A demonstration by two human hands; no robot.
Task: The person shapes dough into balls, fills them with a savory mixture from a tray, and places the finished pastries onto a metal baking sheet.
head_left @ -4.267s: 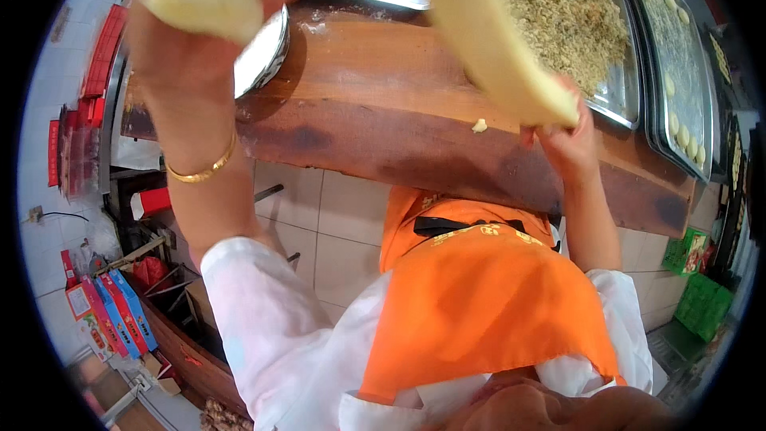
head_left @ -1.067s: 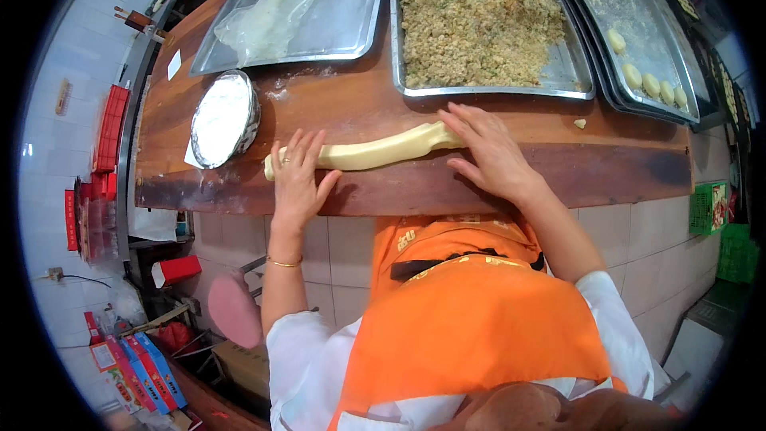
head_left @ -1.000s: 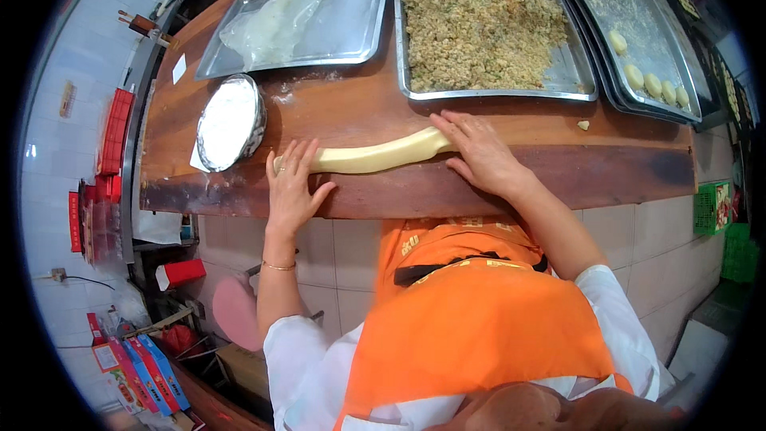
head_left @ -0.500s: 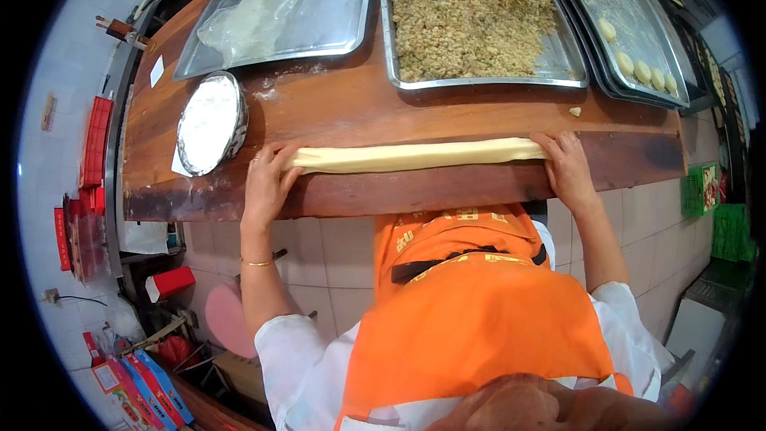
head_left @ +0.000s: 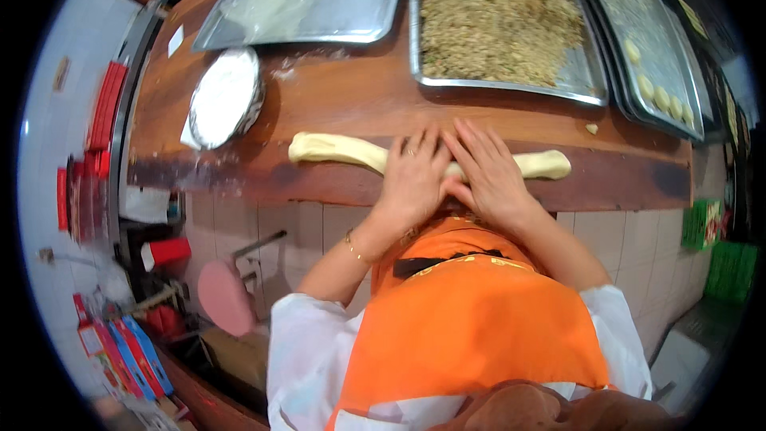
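A long pale roll of dough lies crosswise near the front edge of the wooden table. Its middle is covered by my two hands, which rest side by side on top of it. My left hand presses flat with fingers stretched forward, a ring on one of them. Beside it my right hand lies with its fingers extended too, the thumbs close together. Both ends of the dough stick out past the hands, the left one rounded and thicker. Some blur softens the hands.
At the back stand a metal tray with a clear plastic sheet, a tray of crumbly filling, and a floured tray with several small dough pieces. A round bowl of white flour sits left. A dough scrap lies right.
My hands have left the two ends of the dough and come together over its middle. The dough's ends now look rounder and uncovered. The whole view has shifted slightly.
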